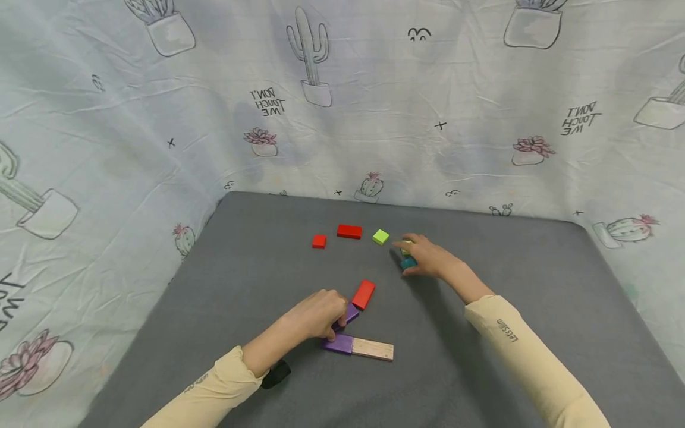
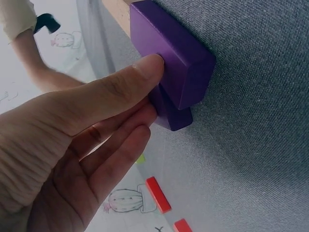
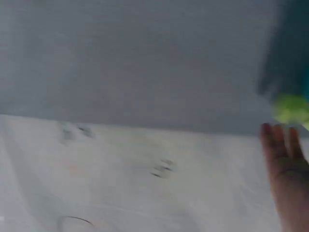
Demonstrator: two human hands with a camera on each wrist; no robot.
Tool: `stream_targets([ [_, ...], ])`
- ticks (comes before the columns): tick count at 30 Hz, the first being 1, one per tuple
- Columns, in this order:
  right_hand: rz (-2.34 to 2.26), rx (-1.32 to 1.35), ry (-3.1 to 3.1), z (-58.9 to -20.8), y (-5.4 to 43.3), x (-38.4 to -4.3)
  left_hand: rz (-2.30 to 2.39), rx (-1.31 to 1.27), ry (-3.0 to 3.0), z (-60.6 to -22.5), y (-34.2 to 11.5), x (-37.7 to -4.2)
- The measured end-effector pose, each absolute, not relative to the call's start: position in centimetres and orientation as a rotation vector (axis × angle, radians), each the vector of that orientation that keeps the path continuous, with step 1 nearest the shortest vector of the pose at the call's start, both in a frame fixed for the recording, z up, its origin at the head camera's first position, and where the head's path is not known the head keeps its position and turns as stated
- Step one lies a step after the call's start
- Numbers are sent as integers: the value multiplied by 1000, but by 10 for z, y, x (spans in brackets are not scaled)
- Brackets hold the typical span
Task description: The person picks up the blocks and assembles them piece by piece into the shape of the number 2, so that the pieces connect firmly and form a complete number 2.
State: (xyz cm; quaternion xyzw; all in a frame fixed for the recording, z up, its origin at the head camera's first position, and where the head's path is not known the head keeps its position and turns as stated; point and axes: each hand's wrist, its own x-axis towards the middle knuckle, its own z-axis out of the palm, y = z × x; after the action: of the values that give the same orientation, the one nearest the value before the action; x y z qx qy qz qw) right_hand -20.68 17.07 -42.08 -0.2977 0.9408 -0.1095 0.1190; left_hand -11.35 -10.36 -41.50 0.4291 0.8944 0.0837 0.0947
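Observation:
In the head view my left hand (image 1: 321, 315) is over two purple blocks at the near middle. The left wrist view shows its thumb (image 2: 150, 67) against the nearer purple block (image 2: 169, 53) and its fingers at the other purple block (image 2: 174, 113), partly hidden behind. A plain wooden block (image 1: 373, 349) lies end to end with the nearer purple one; a red block (image 1: 364, 295) is by the farther one. Farther right, my right hand (image 1: 428, 257) spreads its fingers around a teal block (image 1: 408, 263) and a yellow-green block (image 1: 407, 247), partly covering both.
Toward the back lie a red square block (image 1: 319, 241), a longer red block (image 1: 349, 232) and a lime green block (image 1: 380, 236). They rest on a grey table (image 1: 257, 249). A cloth printed with cacti (image 1: 364, 119) hangs behind and at the sides.

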Motion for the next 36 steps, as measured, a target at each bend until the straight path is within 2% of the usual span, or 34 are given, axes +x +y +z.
stream_targets([
  [10, -551, -1034, 2849, -452, 194, -211, 273, 1299, 2652, -416, -105, -114],
  [22, -651, -1182, 2879, -453, 189, -208, 287, 1280, 2649, -416, -106, -113],
  [36, -645, -1358, 2741, -438, 161, -200, 275, 1244, 2648, -415, -106, -112],
])
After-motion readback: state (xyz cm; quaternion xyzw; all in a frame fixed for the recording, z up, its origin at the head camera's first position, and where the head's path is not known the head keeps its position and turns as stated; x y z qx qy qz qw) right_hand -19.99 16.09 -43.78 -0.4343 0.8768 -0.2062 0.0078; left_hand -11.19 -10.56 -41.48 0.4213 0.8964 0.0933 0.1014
